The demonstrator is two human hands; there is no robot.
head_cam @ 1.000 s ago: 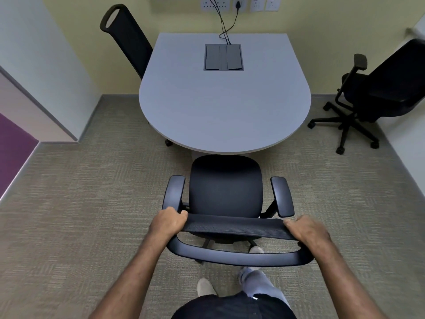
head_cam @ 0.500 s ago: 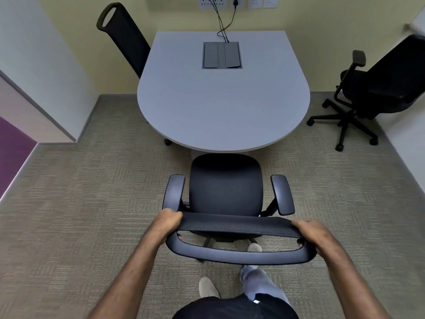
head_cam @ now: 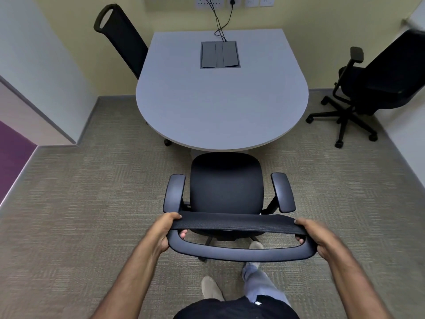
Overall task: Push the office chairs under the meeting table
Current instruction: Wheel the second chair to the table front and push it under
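While the near chair [head_cam: 226, 189] is being faced toward the worktop [head_cam: 220, 107], its backrest top is being gripped by the left hand [head_cam: 164, 229] and right hand [head_cam: 316, 236] (fingers curled round it); its seat front is being kept just short of the rim.

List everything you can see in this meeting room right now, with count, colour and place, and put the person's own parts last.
Meeting table: 1, pale grey, against the far wall.
Cable box: 1, grey, set in the tabletop near the wall.
Cables: 2, black, from the wall sockets down to the cable box.
Wall sockets: a row, white, on the far wall above the table.
Held chair: 1, black, seat front at the table's near edge.
Left chair: 1, black, tucked at the table's left side.
Right chair: 1, black, apart from the table by the right wall.
Carpet: beige, whole floor.
Left hand: grips the held chair's backrest top.
Right hand: grips the same backrest.
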